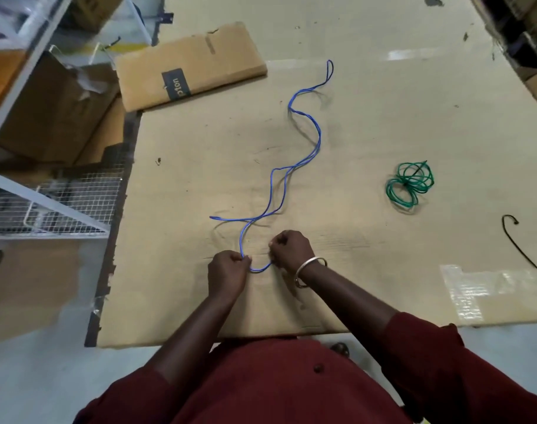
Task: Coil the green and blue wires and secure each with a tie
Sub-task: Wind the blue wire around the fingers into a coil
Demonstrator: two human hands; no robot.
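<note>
Left hand and right hand are both closed on the near end of the blue wire, a short slack bend between them. The rest trails uncoiled across the cardboard-covered desk. Green wire lies coiled, apparently tied. A black tie lies unused at right. Judged roughly half complete.

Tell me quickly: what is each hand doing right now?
Left hand: closed, pinching the blue wire.
Right hand: closed on the same wire, a short loop sagging between the hands.
</note>
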